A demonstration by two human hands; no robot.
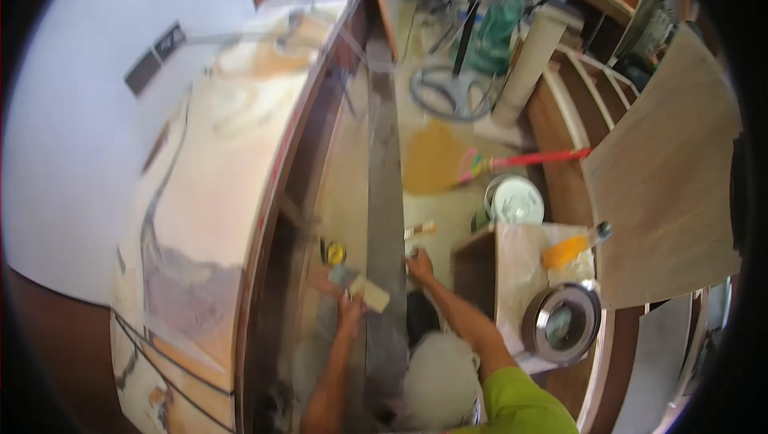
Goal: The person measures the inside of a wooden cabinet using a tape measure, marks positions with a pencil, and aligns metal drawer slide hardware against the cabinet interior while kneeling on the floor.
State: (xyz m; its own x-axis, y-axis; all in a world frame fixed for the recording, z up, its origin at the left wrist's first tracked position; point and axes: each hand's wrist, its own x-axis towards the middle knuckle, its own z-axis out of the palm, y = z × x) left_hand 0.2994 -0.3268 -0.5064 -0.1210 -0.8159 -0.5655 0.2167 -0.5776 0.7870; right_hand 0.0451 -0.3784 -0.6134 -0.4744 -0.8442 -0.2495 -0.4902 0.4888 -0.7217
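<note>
Two bare hands worked beside a long dark board (385,154), the left hand (350,308) pinching a pale, flat block (374,296) by its near edge, so that the block reached over the board. The right hand (418,266) was curled at the board's right edge; whether it gripped anything, I could not tell. With the block apparently held only at its edge, it could have tipped or slipped if it caught on the board. Left of the board, a yellow tape measure (334,253) lay near the left hand, where a sideways swing might have knocked it. Just right of the board, a paintbrush (421,230) lay close enough to the right hand to be swept aside. Farther right of the board came a white-lidded bucket (518,200), a red-handled broom (540,159) and a wooden box (512,274) bearing an orange bottle (566,251), which a careless right elbow could have jolted.
</note>
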